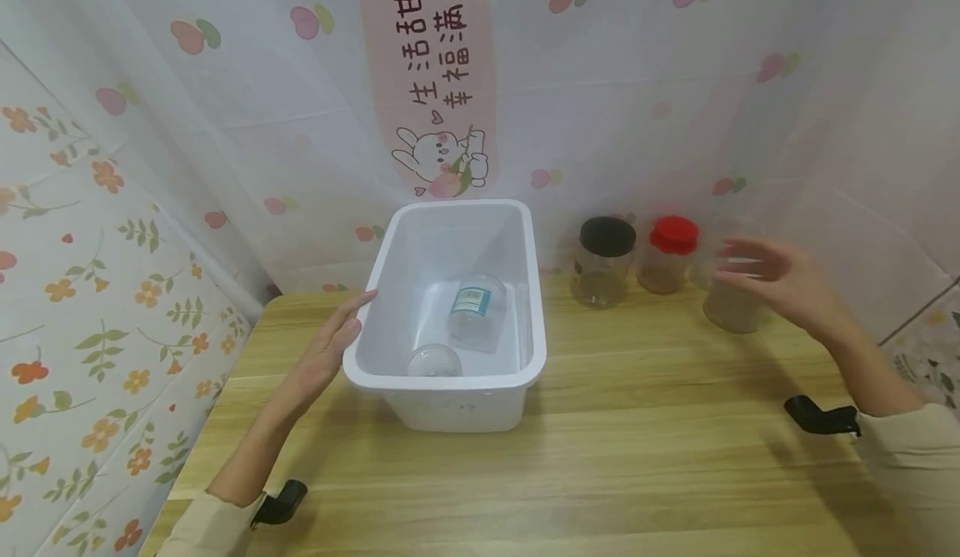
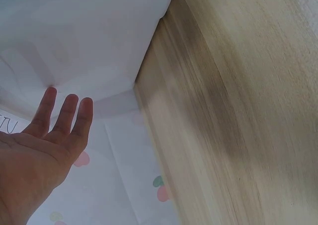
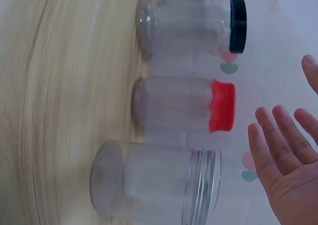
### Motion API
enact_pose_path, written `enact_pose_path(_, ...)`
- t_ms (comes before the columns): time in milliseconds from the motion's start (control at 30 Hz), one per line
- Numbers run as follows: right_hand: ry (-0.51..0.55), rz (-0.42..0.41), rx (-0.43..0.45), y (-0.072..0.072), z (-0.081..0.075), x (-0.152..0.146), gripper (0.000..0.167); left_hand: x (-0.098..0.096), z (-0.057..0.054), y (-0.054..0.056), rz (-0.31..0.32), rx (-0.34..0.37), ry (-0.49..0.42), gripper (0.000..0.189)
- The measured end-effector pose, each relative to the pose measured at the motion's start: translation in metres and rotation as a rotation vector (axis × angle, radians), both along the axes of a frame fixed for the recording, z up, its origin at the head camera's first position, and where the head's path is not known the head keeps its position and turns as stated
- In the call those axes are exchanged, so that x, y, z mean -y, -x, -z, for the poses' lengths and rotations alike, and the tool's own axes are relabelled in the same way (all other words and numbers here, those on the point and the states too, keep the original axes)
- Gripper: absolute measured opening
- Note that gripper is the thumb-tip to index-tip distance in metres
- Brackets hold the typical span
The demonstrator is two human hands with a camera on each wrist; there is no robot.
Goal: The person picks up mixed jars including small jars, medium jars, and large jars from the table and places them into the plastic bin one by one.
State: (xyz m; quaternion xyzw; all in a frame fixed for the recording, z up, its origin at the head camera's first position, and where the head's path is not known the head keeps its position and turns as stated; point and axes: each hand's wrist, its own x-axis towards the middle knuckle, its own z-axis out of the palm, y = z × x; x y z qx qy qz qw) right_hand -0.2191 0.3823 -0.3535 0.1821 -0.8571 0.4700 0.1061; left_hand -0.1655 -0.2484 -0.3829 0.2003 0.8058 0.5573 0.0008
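A white plastic bin [image 1: 461,411] stands on the table, and my left hand [image 1: 322,355] touches its left rim. In the left wrist view the fingers of that hand [image 2: 47,150] are nearly straight against the bin's side. Inside the bin lies a clear jar with a blue-green label [image 1: 471,300], near a round clear piece [image 1: 435,362] whose kind I cannot tell. My right hand [image 1: 791,286], slightly blurred, hovers by a clear jar [image 1: 731,311] at the right. The right wrist view has this hand [image 3: 293,170] with fingers extended, apart from the clear jar [image 3: 156,185].
A red-lidded jar [image 1: 663,272] and a black-lidded jar [image 1: 600,280] stand left of the clear jar, in a row along the table's back. Behind them hangs a printed curtain [image 1: 630,123]. The wooden table [image 1: 637,457] extends in front of the bin.
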Motion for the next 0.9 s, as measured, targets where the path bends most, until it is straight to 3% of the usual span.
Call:
enact_pose_path(267,0.029,0.037,0.013,0.002,-0.001,-0.013,0.059,0.002,0.002,0.000,0.006,-0.003,-0.005,0.048)
enact_pose_path(500,0.009,0.141,0.034,0.001,0.000,-0.026,0.059,0.001,0.002,0.000,0.012,-0.005,-0.010,0.048)
enact_pose_path(900,0.061,0.295,-0.012,-0.007,0.009,-0.040,0.061,-0.001,0.001,0.001,0.008,-0.001,-0.015,0.048)
